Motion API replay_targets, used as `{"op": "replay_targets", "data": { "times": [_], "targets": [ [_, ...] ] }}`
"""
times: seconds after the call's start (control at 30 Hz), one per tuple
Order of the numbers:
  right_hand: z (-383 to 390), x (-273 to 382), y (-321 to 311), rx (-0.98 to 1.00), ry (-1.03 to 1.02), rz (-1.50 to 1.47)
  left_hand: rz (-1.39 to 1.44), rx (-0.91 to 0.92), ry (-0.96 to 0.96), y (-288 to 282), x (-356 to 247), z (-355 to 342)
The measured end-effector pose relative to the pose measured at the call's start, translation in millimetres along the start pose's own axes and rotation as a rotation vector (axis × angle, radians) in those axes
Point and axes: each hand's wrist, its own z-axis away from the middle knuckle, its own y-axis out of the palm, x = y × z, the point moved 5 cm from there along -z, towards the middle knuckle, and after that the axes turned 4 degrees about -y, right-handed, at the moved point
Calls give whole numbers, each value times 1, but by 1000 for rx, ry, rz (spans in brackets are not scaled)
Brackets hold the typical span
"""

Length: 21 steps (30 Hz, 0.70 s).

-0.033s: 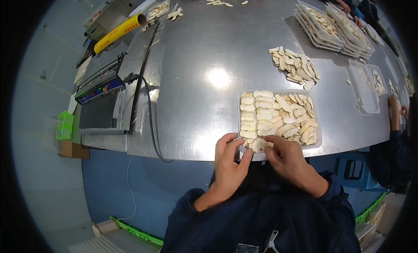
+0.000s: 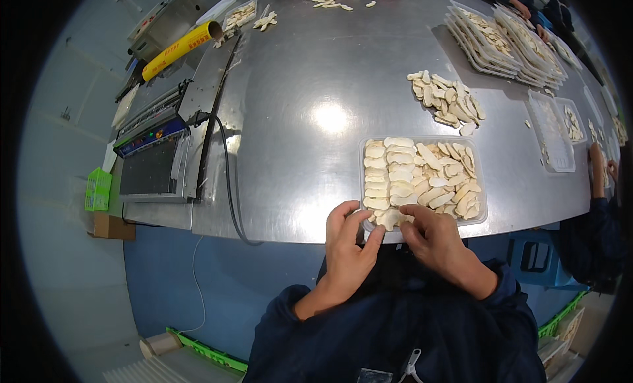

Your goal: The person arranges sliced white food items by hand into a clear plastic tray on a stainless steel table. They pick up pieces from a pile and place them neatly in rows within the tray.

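Nothing visibly differs from before: left grip and right grip stay curled at the tray's near edge; whether either grasps slices, I cannot tell.

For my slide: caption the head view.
Left hand and right hand at the near edge of a tray of slices.

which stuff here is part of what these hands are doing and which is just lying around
In use, it seems:
left hand, right hand
clear tray at their fingertips
pale slices in it
probably the loose pile beyond it

Just lying about, apparently:
yellow tube
machine with dark plate
green basket
cardboard box
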Motion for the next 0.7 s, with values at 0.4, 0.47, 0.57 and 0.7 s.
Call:
{"op": "replay_targets", "data": {
  "times": [0.4,0.47,0.57,0.7],
  "targets": [
    [-1,0,-7,32,19,68,-173,37,232,6,-14,-1],
    [-1,1,-8,29,25,63,-200,32,279,8,-14,-1],
    [0,-2,-8,13,28,59,-209,57,297,8,-15,-2],
    [1,-6,-8,8,36,54,-217,46,320,7,-16,-2]
  ]
}}
